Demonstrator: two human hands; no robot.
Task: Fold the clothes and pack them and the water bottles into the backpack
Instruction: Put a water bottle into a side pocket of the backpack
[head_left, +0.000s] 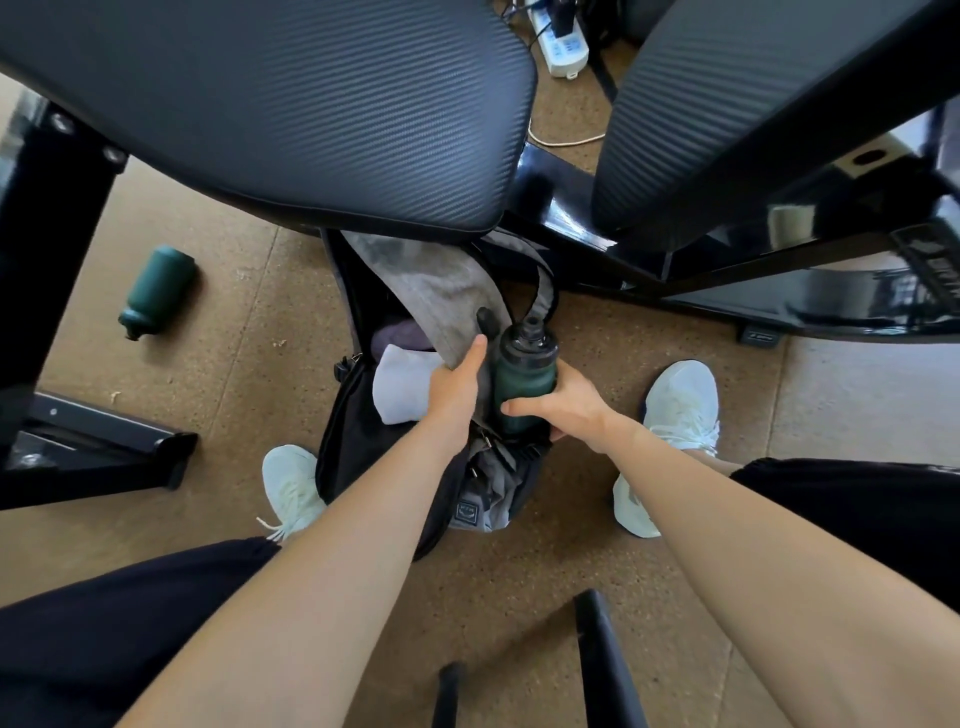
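Observation:
A black and grey backpack (353, 441) stands open on the floor between my feet. Folded white cloth (402, 384) and a purple garment (402, 332) lie inside it. My left hand (457, 387) grips the grey edge of the backpack's opening, thumb up along it. My right hand (563, 405) holds a dark green water bottle (524, 376) upright, its lower part down in the side pocket of the backpack. A second dark green bottle (158, 291) lies on its side on the floor at the left.
Two black padded bench seats (291, 104) hang over the far end of the backpack, on a black metal frame (727, 275). A white power strip (561, 47) lies on the floor beyond. My white shoes (675, 410) flank the backpack. Black bars (608, 665) stand near me.

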